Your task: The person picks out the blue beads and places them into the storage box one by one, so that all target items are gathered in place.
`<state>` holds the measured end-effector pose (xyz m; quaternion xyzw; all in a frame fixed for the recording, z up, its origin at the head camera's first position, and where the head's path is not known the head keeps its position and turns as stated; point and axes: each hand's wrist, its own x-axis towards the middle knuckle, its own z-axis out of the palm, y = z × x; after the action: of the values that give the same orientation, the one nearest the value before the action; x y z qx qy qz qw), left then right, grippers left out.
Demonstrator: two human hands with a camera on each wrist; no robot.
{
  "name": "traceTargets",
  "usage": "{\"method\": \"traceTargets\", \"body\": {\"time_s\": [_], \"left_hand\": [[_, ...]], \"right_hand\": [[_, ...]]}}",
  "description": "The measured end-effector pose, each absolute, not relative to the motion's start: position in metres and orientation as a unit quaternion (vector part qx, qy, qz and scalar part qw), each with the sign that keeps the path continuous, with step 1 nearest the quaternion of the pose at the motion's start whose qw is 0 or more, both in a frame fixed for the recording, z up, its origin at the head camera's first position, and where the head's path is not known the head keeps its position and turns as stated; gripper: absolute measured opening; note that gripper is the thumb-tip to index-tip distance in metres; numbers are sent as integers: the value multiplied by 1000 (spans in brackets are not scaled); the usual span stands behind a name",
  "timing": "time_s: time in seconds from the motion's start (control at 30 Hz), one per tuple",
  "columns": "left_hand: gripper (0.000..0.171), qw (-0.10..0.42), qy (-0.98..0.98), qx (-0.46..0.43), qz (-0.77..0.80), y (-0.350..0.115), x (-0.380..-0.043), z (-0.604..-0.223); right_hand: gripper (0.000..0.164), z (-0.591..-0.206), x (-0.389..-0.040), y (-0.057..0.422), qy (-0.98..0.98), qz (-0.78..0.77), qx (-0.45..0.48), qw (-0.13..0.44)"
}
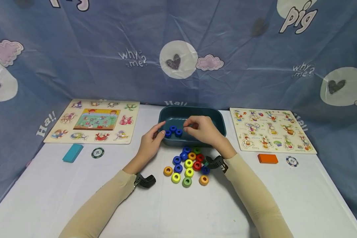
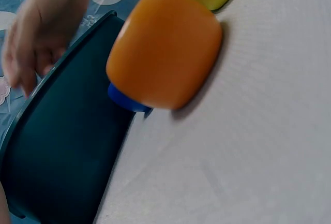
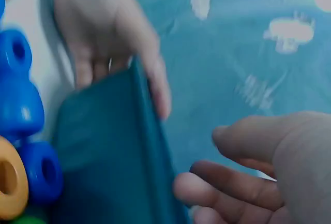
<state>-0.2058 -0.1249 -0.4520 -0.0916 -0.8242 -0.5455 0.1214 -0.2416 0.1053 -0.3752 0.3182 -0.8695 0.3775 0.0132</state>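
A dark teal plastic bin (image 1: 193, 142) stands near the back of the table. Three blue ring-shaped beads (image 1: 178, 133) lie inside it, toward its left end. My left hand (image 1: 150, 142) holds the bin's left end, thumb and fingers on either side of the rim. Over the bin's interior is my right hand (image 1: 203, 130), its thumb (image 3: 248, 136) and loosely bent fingers apart with nothing between them. In front of the bin lie loose beads: an orange bead (image 2: 165, 50), a yellow bead (image 1: 176, 178), a green bead (image 1: 187, 181), a red bead (image 1: 197, 165) and several blue ones.
A sea-animal puzzle board (image 1: 128, 132) lies at the left, with a teal block (image 1: 72, 152) and a poker chip (image 1: 98, 152) before it. Another puzzle board (image 1: 272, 132), an orange block (image 1: 267, 158) and a second chip (image 1: 292, 161) are at the right. A printed blue cloth (image 1: 107, 79) hangs behind.
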Motion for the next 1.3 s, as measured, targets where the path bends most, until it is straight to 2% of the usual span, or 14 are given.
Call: {"method": "traceTargets", "body": {"time_s": [0.1,0.23,0.37,0.5,0.77,1.3], "left_hand": [[39,121,-823,-92,-547,-126,-205,-452],[39,120,-821,-96,-549,-128,-206,-451],[39,122,-821,-96,-550,-129,-206,-450],[39,118,-821,-95,-550,-129,-206,-449],[39,113,-819,-91,-555,-127,-206,-449],[39,109,-821,-87,-553,-126,-205,-451]], "right_hand": [[5,-367,-222,110,-852,381,358,7],[11,-364,-201,114,-845,338,412,-46],[18,-369,-194,114,-851,275,439,-88],[20,-379,-192,108,-857,251,438,-102],[21,-400,-187,96,-877,196,433,-69],[20,-403,-185,96,-874,199,440,-60]]}}
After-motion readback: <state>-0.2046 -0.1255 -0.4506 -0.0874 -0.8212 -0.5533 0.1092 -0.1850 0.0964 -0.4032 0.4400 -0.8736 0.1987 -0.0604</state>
